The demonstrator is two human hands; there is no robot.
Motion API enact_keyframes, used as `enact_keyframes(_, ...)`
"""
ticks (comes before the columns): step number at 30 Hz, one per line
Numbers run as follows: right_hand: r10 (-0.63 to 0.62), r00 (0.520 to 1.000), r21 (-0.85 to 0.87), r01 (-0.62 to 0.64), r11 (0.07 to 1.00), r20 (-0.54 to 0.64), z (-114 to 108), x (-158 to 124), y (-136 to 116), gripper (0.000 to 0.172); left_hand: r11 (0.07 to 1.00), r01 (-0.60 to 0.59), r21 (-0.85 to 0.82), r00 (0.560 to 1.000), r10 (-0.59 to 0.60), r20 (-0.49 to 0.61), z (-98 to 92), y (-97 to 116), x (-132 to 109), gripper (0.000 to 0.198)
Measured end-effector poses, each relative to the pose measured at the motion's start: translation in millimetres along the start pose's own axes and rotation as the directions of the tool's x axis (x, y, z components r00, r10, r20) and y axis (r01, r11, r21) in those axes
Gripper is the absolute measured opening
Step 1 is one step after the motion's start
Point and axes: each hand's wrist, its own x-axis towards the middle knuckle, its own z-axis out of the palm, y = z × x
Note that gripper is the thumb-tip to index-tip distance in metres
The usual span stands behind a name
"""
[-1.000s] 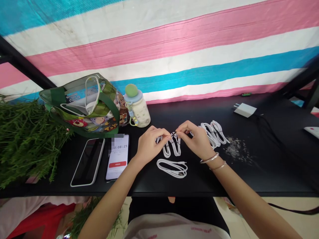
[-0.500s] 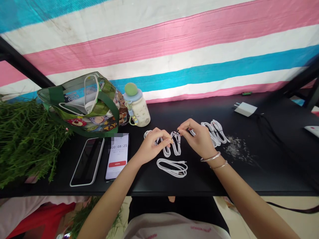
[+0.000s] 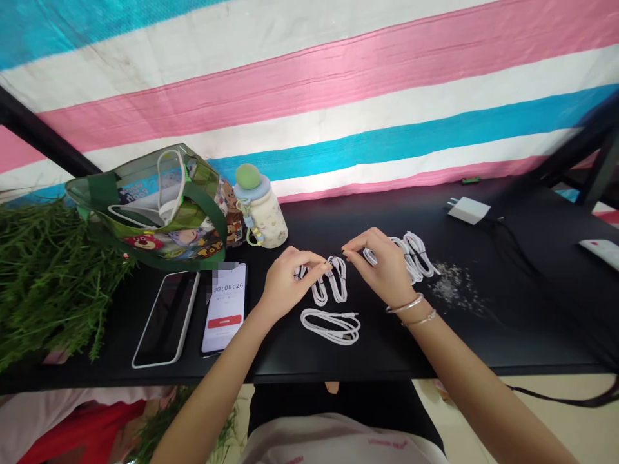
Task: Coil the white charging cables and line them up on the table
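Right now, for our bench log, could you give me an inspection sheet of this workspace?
Surface: black tabletop, pale specks on it.
Job's things: looped white cables at the hands; coiled white cable nearer the person; white cable bundle to the right.
Clutter: green-strapped tote bag, bottle, dark phone, timer phone, cut greenery.
Hands: left hand and right hand both at the looped white cables; grip unclear.
Cables: black cord trails from white wall charger.
Surroundings: striped pink, white and blue tarp behind.
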Motion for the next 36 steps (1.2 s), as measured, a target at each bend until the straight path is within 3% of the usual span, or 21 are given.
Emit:
enact_keyframes(4, -0.033, 0.999, -0.079, 0.033, 0.996, 0.000, 2.5, -1.3, -1.6, 0.015, 0.975, -0.012, 0.220, 0.989, 0.044, -0.142, -0.5, 3.4, 0.9, 0.013)
enact_keyframes(8, -0.099, 0.995, -0.122, 0.098, 0.988, -0.007, 4.8, -2.6, -4.1, 0.016, 0.932, -0.084, 0.352, 0.979, 0.143, -0.145, 6.1, 4.3, -0.2, 0.010)
enact_keyframes(12, -0.093, 0.996, -0.167, 0.091, 0.982, -0.009, 6.3, -3.3, -5.7, 0.016, 0.911, -0.071, 0.406, 0.972, 0.154, -0.176, 13.5, 3.6, -1.3, 0.010)
enact_keyframes(19, -0.104, 0.993, -0.186, 0.094, 0.978, -0.046, 5.4, -2.6, -3.9, 0.016, 0.927, -0.051, 0.372, 0.972, 0.131, -0.193, 12.6, 5.2, -0.9, 0.015)
enact_keyframes(25, -0.052, 0.998, -0.204, 0.043, 0.978, -0.038, 5.7, -3.0, 1.3, 0.016, 0.932, -0.040, 0.360, 0.992, 0.079, -0.095, 13.0, 6.1, -1.7, 0.019)
enact_keyframes(31, -0.020, 1.000, -0.212, 0.015, 0.977, -0.024, 6.7, -3.7, 2.6, 0.016, 0.978, -0.002, 0.209, 1.000, 0.006, -0.020, 15.6, 2.8, -0.5, 0.019)
enact_keyframes(36, 0.003, 1.000, -0.177, -0.007, 0.984, -0.020, 6.8, -3.8, 1.7, 0.016, 0.999, -0.032, 0.026, 0.999, 0.031, 0.040, 14.3, 1.5, 0.1, 0.019)
